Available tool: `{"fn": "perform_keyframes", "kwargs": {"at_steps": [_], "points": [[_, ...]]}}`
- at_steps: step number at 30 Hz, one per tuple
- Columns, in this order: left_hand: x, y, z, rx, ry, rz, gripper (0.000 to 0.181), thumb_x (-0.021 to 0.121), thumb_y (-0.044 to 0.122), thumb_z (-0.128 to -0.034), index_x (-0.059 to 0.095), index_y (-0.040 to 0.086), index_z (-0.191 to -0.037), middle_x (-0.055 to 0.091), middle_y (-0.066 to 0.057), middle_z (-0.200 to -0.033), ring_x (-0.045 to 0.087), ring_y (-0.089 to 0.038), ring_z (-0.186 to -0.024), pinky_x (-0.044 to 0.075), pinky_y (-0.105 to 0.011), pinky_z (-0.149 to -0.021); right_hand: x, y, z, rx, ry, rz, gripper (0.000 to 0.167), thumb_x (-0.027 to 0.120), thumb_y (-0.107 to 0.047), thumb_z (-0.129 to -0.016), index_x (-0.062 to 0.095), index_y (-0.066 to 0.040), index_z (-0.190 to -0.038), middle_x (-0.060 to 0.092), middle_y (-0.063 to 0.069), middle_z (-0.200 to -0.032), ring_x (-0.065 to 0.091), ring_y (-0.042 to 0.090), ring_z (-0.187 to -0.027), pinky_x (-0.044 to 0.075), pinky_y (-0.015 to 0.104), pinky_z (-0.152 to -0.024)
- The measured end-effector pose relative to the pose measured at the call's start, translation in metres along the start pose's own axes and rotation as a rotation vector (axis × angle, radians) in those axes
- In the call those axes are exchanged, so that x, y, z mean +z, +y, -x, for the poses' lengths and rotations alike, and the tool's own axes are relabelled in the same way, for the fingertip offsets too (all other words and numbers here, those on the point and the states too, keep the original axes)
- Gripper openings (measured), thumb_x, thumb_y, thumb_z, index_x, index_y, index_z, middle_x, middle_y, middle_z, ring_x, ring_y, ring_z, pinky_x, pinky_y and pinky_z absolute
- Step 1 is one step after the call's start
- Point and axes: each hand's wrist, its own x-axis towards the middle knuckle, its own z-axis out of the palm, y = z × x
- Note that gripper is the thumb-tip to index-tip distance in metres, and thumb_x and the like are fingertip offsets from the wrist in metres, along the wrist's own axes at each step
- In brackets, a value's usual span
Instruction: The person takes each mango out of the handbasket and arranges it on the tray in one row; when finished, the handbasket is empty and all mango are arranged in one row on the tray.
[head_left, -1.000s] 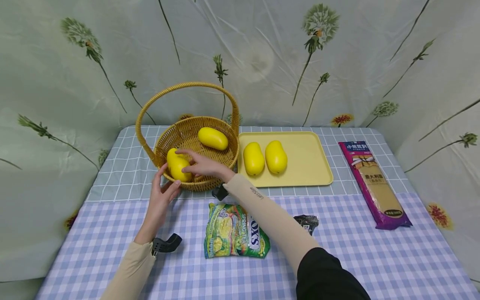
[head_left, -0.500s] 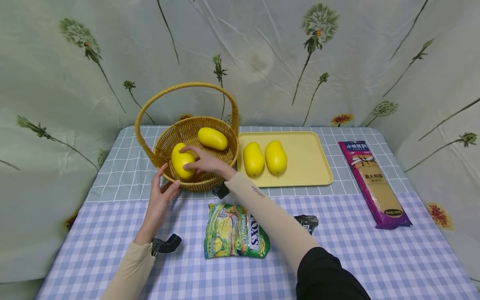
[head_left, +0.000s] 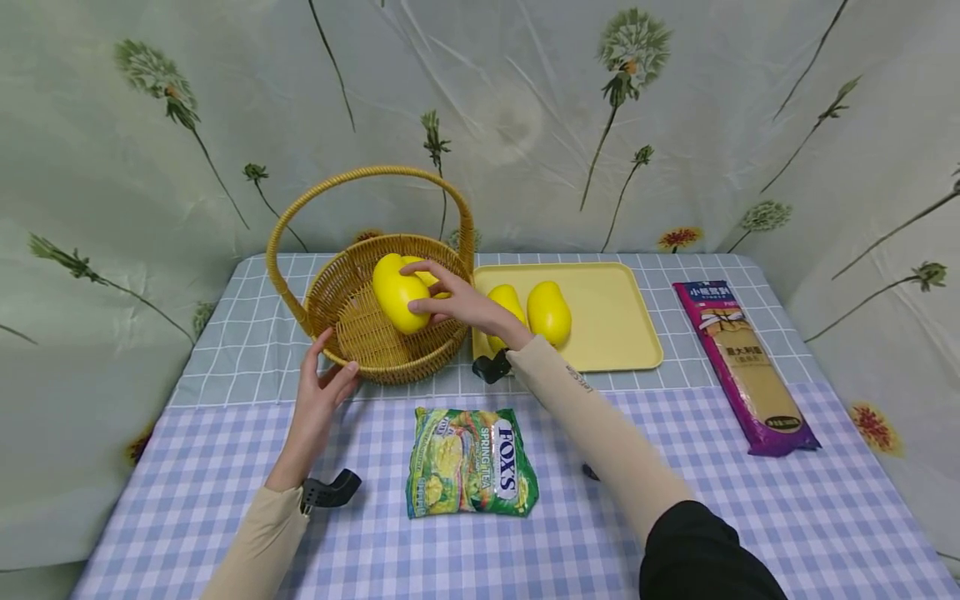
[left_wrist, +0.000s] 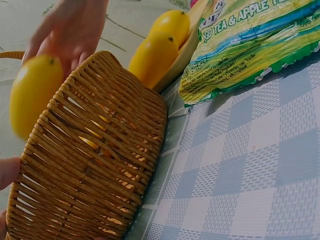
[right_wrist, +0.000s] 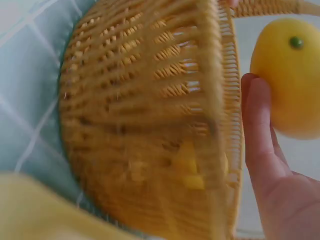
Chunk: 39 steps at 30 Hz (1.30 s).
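Observation:
My right hand [head_left: 472,307] holds a yellow mango [head_left: 392,292] between thumb and fingers, raised over the wicker basket [head_left: 352,329]. In the right wrist view, the held mango [right_wrist: 292,75] shows a green stem spot, and the basket's woven side [right_wrist: 135,100] is blurred. Another mango lies in the basket, mostly hidden behind the held one and the fingers. At the basket's near left rim, my left hand [head_left: 318,404] grips the edge with thumb and fingers spread apart. Only its fingertips [left_wrist: 6,172] show in the left wrist view.
Right of the basket lies a yellow tray [head_left: 611,321] with two mangoes [head_left: 550,312], one partly covered by the right hand. A green FOX'S candy bag [head_left: 472,462] sits in front. A purple spaghetti pack [head_left: 746,367] lies far right. The tall basket handle [head_left: 375,173] arches above.
The right hand has lifted the mango from the basket's near left side, moving it up and to the right. The left hand stays at the rim.

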Motion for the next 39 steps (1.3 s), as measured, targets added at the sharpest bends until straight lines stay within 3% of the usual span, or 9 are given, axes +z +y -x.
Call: {"fn": "perform_keyframes", "kwargs": {"at_steps": [4, 13, 21, 24, 29, 35, 39], "points": [[0.0, 0.0, 0.001, 0.001, 0.0, 0.001, 0.069, 0.052, 0.012, -0.0993, 0.011, 0.021, -0.154, 0.002, -0.008, -0.156, 0.028, -0.031, -0.136, 0.039, -0.038, -0.103, -0.021, 0.0, 0.02, -0.015, 0.029, 0.013, 0.05, 0.06, -0.017, -0.095, 0.04, -0.021, -0.141, 0.052, 0.017, -0.119, 0.055, 0.033, -0.092, 0.047, 0.056, -0.085], [0.0, 0.0, 0.001, -0.004, 0.001, 0.024, 0.069, 0.053, 0.013, -0.0991, 0.012, 0.02, -0.154, 0.002, -0.009, -0.156, 0.028, -0.031, -0.136, 0.042, -0.032, -0.101, -0.073, 0.008, 0.075, 0.043, 0.102, 0.05, 0.052, 0.057, -0.019, -0.097, 0.036, -0.02, -0.144, 0.044, 0.019, -0.128, 0.049, 0.033, -0.11, 0.048, 0.053, -0.089], [0.001, 0.0, 0.0, -0.007, 0.01, 0.016, 0.069, 0.053, 0.013, -0.0989, 0.013, 0.018, -0.154, 0.003, -0.012, -0.156, 0.029, -0.032, -0.135, 0.044, -0.028, -0.098, -0.115, 0.027, 0.122, 0.149, 0.248, 0.058, 0.057, 0.057, -0.024, -0.097, 0.03, -0.019, -0.146, 0.037, 0.021, -0.134, 0.046, 0.035, -0.112, 0.047, 0.046, -0.095], [0.002, 0.0, 0.0, -0.011, 0.009, 0.011, 0.069, 0.054, 0.013, -0.0989, 0.012, 0.019, -0.154, 0.003, -0.013, -0.156, 0.03, -0.031, -0.135, 0.043, -0.031, -0.1, -0.127, 0.037, 0.139, 0.167, 0.304, 0.057, 0.057, 0.056, -0.024, -0.097, 0.028, -0.019, -0.146, 0.033, 0.02, -0.139, 0.044, 0.035, -0.115, 0.047, 0.046, -0.095], [0.001, 0.0, 0.0, -0.019, 0.009, 0.011, 0.069, 0.053, 0.013, -0.0993, 0.012, 0.022, -0.154, 0.003, -0.012, -0.156, 0.03, -0.03, -0.136, 0.038, -0.041, -0.104, -0.138, 0.053, 0.162, 0.206, 0.354, 0.033, 0.055, 0.054, -0.024, -0.099, 0.025, -0.02, -0.146, 0.029, 0.021, -0.143, 0.044, 0.035, -0.114, 0.048, 0.043, -0.094], [0.0, 0.0, 0.001, -0.015, 0.01, 0.009, 0.068, 0.052, 0.012, -0.0994, 0.013, 0.025, -0.154, 0.003, -0.011, -0.156, 0.03, -0.03, -0.135, 0.037, -0.041, -0.104, -0.143, 0.065, 0.18, 0.264, 0.382, -0.003, 0.057, 0.05, -0.027, -0.1, 0.018, -0.023, -0.147, 0.027, 0.026, -0.143, 0.051, 0.034, -0.11, 0.044, 0.047, -0.098], [0.0, 0.0, 0.0, -0.009, 0.005, 0.006, 0.068, 0.052, 0.012, -0.0995, 0.013, 0.025, -0.154, 0.002, -0.01, -0.156, 0.029, -0.03, -0.136, 0.037, -0.042, -0.104, -0.147, 0.07, 0.185, 0.274, 0.388, -0.033, 0.054, 0.049, -0.027, -0.101, 0.017, -0.026, -0.145, 0.024, 0.027, -0.143, 0.057, 0.024, -0.102, 0.048, 0.039, -0.095]]}}
